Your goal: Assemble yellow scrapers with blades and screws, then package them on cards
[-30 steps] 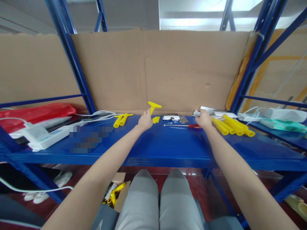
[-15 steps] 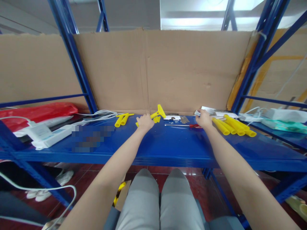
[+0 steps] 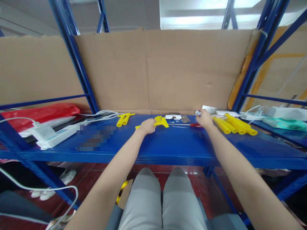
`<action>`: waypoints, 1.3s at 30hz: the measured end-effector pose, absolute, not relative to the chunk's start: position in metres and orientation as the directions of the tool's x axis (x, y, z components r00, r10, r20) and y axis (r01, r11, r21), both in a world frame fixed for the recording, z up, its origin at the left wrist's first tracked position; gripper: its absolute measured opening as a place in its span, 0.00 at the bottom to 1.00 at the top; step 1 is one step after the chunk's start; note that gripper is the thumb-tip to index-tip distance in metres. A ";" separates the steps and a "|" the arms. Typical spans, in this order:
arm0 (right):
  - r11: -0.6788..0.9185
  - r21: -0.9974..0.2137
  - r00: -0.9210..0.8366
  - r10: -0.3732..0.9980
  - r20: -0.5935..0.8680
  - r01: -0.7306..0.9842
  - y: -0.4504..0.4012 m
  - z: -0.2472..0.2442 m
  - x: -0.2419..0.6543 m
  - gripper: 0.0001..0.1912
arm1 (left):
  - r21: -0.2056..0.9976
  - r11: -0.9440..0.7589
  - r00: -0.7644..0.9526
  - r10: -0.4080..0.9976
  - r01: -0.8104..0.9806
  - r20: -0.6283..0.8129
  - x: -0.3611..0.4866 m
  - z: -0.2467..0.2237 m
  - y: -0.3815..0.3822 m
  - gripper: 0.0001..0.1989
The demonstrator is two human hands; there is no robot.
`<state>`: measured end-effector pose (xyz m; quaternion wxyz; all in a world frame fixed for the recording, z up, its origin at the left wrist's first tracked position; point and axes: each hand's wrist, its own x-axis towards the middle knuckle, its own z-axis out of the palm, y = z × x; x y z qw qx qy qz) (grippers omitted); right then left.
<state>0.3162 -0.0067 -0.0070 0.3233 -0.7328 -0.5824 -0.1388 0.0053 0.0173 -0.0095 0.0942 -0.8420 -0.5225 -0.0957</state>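
My left hand is closed around the handle of a yellow scraper, whose flared head points right, low over the blue shelf. Small yellow pieces show just behind that head. At the back right, my right hand has its fingers bent on a white packet; the fingertips are partly hidden. Below and left of it lies a screwdriver with a red handle. Between the hands are a white card, small metal screws and thin metal plates.
Several yellow tubular handles lie right of my right arm. Two yellow scrapers rest at the left. Further left are a white power strip, cables and a red bag. A cardboard sheet walls off the back.
My left hand has moved slightly right and towards me, and the yellow scraper's head has tipped down nearer the shelf. My right hand stays at the white packet.
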 end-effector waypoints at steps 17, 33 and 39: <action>-0.094 -0.273 0.240 0.787 0.569 0.957 0.000 -0.011 0.318 0.21 | -0.067 -0.485 0.486 0.843 0.872 0.230 0.007 -0.008 0.010 0.32; -0.031 -0.237 0.119 0.922 0.369 0.971 0.014 -0.019 0.316 0.16 | -0.020 -0.496 0.485 0.838 0.868 0.250 0.008 -0.008 0.011 0.24; -0.099 -0.253 0.171 0.943 0.284 0.962 0.041 -0.018 0.324 0.10 | 0.005 -0.544 0.525 0.811 0.839 0.257 0.008 -0.010 0.011 0.25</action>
